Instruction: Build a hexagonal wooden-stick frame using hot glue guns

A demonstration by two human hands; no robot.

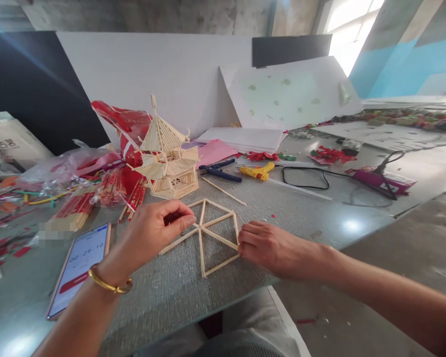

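Note:
A hexagonal frame of thin wooden sticks [219, 239], with spokes meeting at its centre, lies on the table in front of me. Over its upper left part, my left hand [163, 223] has thumb and forefinger brought together close to the centre joint; what they hold, if anything, is hidden. Curled fingers of my right hand [267, 245] grip the frame at its right corner. Just behind stands a pagoda model [171, 158] built from similar sticks. A single loose stick [224, 191] lies between the model and the frame.
Behind lie blue-handled pliers [221, 170] and a yellow glue gun [258, 171], its black cord trailing right to a purple box [384, 181]. A phone [81, 267] showing a timer is at left, near bundled sticks [72, 207]. The table edge runs close to me.

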